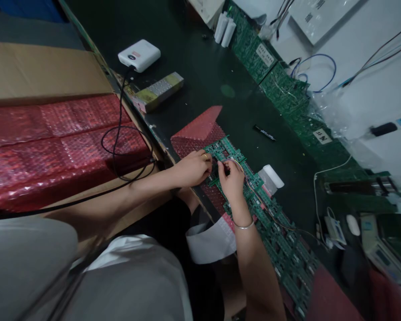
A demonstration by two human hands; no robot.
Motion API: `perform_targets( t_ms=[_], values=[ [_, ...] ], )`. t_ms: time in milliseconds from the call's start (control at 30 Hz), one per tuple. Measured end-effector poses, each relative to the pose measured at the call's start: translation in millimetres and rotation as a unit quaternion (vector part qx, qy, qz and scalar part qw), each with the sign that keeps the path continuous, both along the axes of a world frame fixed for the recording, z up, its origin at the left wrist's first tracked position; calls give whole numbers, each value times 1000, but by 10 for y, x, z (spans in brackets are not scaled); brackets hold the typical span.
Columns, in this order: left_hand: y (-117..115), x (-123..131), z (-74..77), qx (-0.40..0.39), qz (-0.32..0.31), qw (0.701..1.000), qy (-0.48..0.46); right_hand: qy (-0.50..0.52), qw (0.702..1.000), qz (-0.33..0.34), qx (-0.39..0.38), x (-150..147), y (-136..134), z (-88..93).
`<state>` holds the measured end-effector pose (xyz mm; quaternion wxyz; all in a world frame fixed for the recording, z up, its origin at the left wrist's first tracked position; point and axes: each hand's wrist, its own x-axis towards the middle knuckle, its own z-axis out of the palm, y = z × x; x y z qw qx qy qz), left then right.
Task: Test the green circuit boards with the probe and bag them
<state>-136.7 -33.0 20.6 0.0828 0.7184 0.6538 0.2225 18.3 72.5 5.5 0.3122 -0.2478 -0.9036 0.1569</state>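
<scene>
Green circuit boards (pixel 265 225) lie in a long row on red bubble wrap (pixel 200 133), along the near edge of the dark table. My left hand (pixel 196 168), with a ring on one finger, is over the upper end of the row, its fingers bent around something dark and small that I cannot make out. Close on its right, my right hand (pixel 232 178) has thumb and fingers pinched together at the same spot. A thin cable (pixel 270 217) runs from beside my right hand across the boards.
A white power bank (pixel 139 55) and a metal block (pixel 158 91) sit farther left. A black marker (pixel 264 133) and a white roll (pixel 273 176) lie beyond the boards. An open carton holds red bubble-wrapped packs (pixel 60 147). A black cable loops over it.
</scene>
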Motion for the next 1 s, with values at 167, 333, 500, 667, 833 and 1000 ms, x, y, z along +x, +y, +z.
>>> perform_targets(
  t_ms=[167, 333, 500, 667, 833, 1000],
  values=[
    [-103, 45, -32, 34, 0, 998, 55, -1, 1000, -5, -4, -7, -28, 7],
    [-373, 115, -279, 125, -25, 989, 75, 38, 999, -15, -9, -21, -2, 81],
    [-449, 202, -388, 160, 3, 987, 23, 34, 999, 27, -29, -146, 112, 211],
    [-446, 214, -368, 156, 1, 988, 12, -7, 999, 47, 0, -296, 153, 187],
    [-467, 205, -389, 160, 4, 987, 5, -11, 998, 63, 11, -338, 167, 131],
    [-475, 213, -408, 161, 8, 987, -1, -42, 994, 96, 23, -355, 212, 176]
  ],
)
